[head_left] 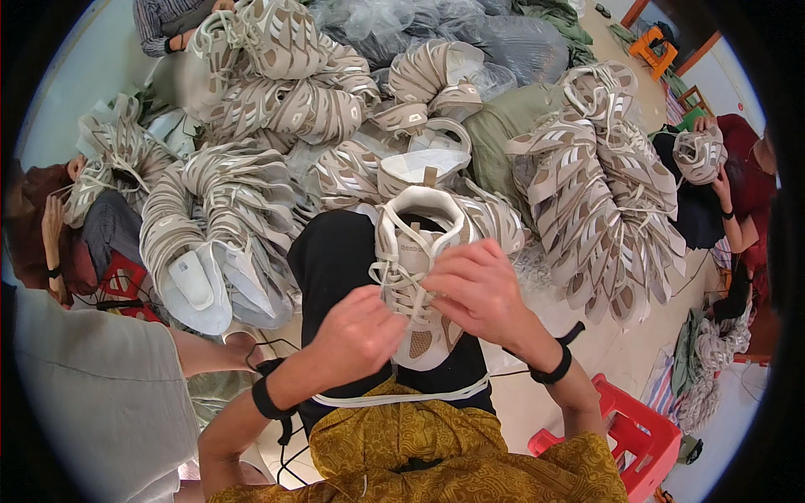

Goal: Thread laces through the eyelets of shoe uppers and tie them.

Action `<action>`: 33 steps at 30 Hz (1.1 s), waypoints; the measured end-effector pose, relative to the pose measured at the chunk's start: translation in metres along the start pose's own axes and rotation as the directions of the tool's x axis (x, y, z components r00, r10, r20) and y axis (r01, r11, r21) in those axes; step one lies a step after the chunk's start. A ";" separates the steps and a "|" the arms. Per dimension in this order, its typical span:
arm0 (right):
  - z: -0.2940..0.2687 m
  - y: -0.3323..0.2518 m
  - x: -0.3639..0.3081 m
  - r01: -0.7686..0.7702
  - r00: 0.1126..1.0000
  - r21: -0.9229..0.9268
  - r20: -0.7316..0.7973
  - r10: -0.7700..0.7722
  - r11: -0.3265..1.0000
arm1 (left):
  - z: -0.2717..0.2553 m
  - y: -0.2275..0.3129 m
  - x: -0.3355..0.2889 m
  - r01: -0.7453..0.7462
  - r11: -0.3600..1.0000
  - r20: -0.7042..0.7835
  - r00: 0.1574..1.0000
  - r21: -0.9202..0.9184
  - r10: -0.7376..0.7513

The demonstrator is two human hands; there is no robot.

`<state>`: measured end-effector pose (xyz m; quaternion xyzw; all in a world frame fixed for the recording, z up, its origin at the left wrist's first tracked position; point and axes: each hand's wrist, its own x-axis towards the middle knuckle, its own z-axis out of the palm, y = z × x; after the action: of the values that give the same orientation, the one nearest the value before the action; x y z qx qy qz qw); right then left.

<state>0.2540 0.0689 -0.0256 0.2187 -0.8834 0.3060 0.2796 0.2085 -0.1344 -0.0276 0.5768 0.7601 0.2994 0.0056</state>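
Note:
A beige and white shoe upper [428, 345] rests on my dark-trousered lap, its toe towards me and its collar facing away. White laces [408, 295] cross its front and run between my hands. My left hand [356, 331] is closed at the left edge of the upper, its fingertips pinching a lace. On the other side, my right hand [476, 289] is bent over the upper, thumb and fingers together on the lace; the exact grip is partly hidden. A loose white lace [402, 397] lies across my lap, below the toe.
Stacked uppers [599, 193] rise at right, with more stacks [226, 201] at left and behind. Plastic-wrapped bags [520, 50] stand at the back. A red stool [637, 436] is at lower right. Co-workers sit either side, one handling an upper [700, 155]; grey fabric [101, 377] is close at left.

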 end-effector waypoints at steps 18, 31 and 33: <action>0.067 0.015 0.049 0.343 0.820 -0.354 0.565 -0.093 0.870 | 0.056 0.008 0.006 -0.067 0.998 -0.185 0.980 0.008 0.067; 0.049 0.021 0.047 -0.249 0.921 0.236 0.357 0.155 0.939 | 0.080 0.003 0.009 -0.036 0.999 -0.176 0.984 0.018 0.039; 0.041 0.020 0.043 -0.663 0.748 0.565 0.519 0.413 0.491 | 0.080 0.001 0.010 -0.006 0.998 -0.173 0.985 -0.060 -0.005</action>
<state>0.1957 0.0468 -0.0341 0.0638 -0.7434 0.6602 -0.0861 0.2343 -0.0891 -0.0895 0.5484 0.7482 0.3710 -0.0433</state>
